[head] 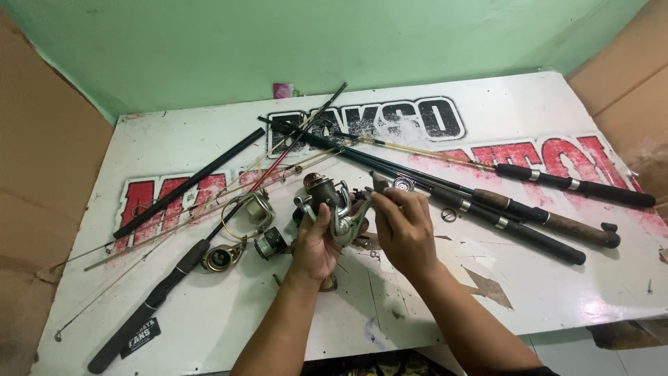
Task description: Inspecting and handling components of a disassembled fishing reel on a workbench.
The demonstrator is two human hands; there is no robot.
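My left hand (316, 244) grips a silver and bronze spinning reel (332, 205) and holds it up above the white table (209, 139). My right hand (403, 230) pinches a small dark part (380, 184) at the reel's right side, thumb and forefinger closed on it. Several fishing rods (487, 209) with dark handles lie fanned out behind and to the right of both hands.
Loose reel parts lie left of my hands: a wire bail (247, 212), a round spool (221, 257) and a small dark cylinder (270, 244). A long black rod (160, 292) runs to the front left. A small ring (449, 215) lies by the rods. Cardboard flanks both sides.
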